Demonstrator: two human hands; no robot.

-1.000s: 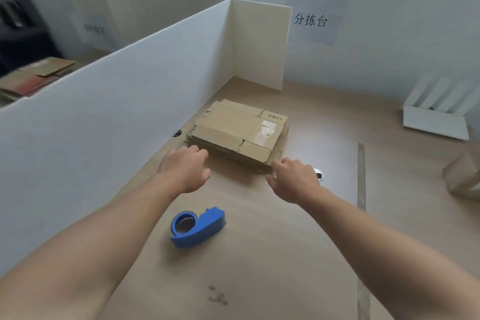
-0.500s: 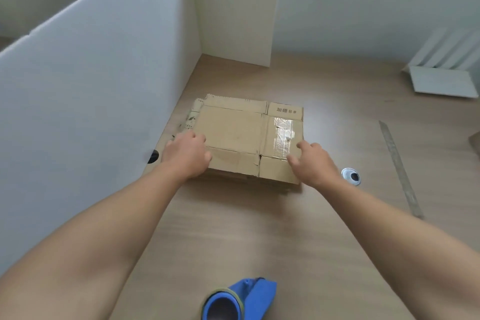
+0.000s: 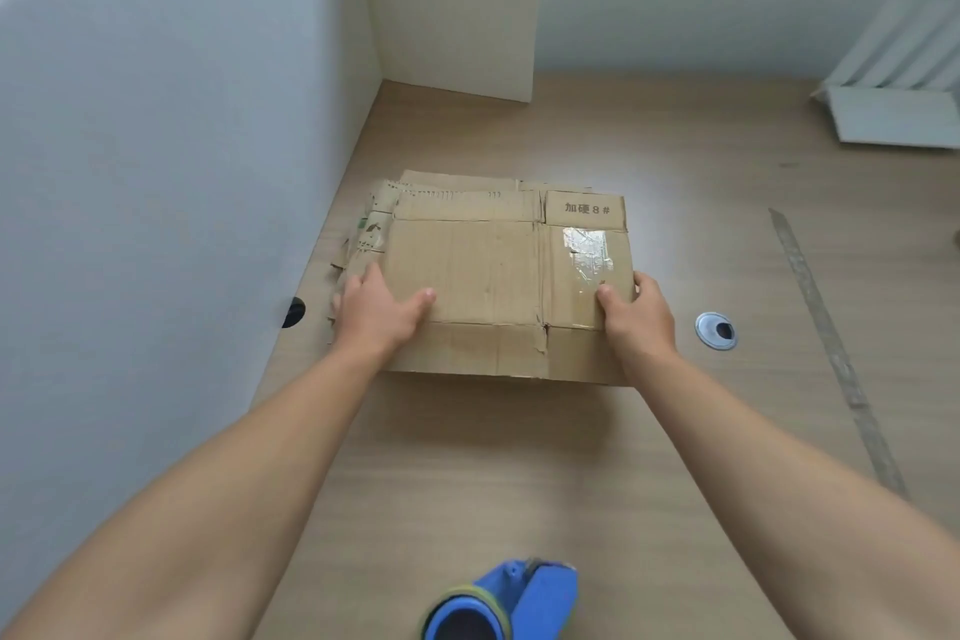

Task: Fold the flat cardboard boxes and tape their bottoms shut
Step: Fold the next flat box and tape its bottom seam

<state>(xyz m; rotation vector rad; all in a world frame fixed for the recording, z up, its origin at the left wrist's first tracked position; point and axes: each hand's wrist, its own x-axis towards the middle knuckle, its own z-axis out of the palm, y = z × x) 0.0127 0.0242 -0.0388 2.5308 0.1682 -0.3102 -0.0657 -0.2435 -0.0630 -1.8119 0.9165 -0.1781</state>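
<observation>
Left grip (image 3: 382,307) and right grip (image 3: 636,314) clasp opposite sides of the top flat cardboard box (image 3: 493,276) on the stack (image 3: 374,224) against the tabletop's (image 3: 519,457) left wall, fingers hidden beneath, while the tape dispenser (image 3: 524,598) is cut off at the near edge.

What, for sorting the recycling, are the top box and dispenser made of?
Top box: corrugated cardboard, matte brown, going by its ribbed lines and creases; the shiny crinkled patch looks like clear tape. Dispenser: probably plastic, smooth and uniformly blue.
</observation>
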